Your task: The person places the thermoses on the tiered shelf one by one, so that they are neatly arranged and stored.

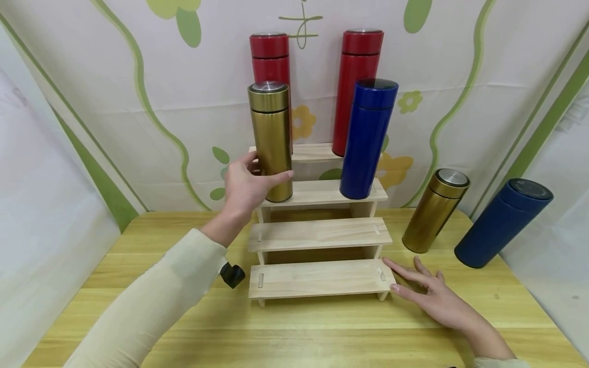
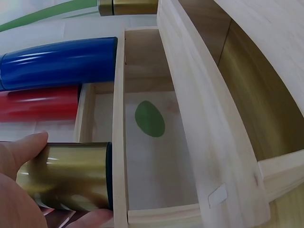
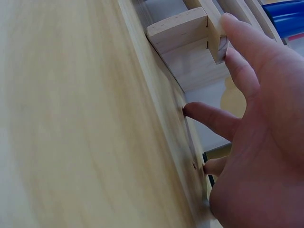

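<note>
My left hand (image 1: 246, 185) grips a gold vacuum flask (image 1: 272, 140) low on its body, thumb across the front and fingers round the left side. The flask stands upright at the left end of the third step of a pale wooden stepped stand (image 1: 317, 235). In the left wrist view, the base of the gold flask (image 2: 71, 175) meets the step's edge. Spread and loosely straight, the fingers of my right hand (image 1: 437, 299) touch the right end of the lowest step. The right wrist view shows that hand (image 3: 266, 118) with fingertips against the wood and the tabletop.
Two red flasks (image 1: 270, 48) (image 1: 356, 97) stand on the top step. A blue flask (image 1: 369, 140) occupies the third step's right end. On the wooden table (image 1: 294, 337), another gold flask (image 1: 434, 212) and a dark blue flask (image 1: 501, 225) stand right of the stand. A patterned curtain (image 1: 193, 82) hangs behind.
</note>
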Tool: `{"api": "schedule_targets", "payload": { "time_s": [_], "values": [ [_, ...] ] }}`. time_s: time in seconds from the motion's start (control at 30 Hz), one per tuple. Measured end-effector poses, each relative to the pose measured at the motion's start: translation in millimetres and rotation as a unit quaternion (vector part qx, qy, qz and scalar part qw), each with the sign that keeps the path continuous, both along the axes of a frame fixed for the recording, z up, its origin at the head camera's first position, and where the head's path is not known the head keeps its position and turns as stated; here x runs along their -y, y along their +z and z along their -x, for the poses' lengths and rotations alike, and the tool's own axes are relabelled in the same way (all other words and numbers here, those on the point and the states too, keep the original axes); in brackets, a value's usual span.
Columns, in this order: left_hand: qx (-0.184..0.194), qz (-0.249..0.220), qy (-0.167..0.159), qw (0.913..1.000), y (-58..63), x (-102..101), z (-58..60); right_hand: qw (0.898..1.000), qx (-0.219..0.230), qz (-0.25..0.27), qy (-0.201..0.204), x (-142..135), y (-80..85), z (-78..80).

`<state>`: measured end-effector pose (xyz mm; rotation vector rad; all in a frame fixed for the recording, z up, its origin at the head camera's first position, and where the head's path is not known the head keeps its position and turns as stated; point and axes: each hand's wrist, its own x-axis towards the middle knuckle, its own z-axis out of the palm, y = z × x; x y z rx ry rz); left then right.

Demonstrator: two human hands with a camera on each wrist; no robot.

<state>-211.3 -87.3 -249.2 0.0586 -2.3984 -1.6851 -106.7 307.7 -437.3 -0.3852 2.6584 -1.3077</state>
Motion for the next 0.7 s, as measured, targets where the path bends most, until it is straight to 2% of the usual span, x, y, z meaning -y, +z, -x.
{"api": "schedule_targets", "payload": {
  "time_s": [0.2,0.47,0.7],
  "values": [
    [-0.009,0.013,0.011,0.9998,-3.4,-3,-1.2,1.0,0.002,-0.002,-0.001,0,-0.6,-0.4],
    [-0.04,0.063,0.027,0.9968,-12.1,-6,-3.7,1.0,-0.001,0.001,0.004,0,1.1,-0.7],
    [-0.049,0.067,0.034,0.996,-14.2,-6,-4.8,1.0,0.004,-0.003,0.0,0,-2.6,0.1]
  ]
}}
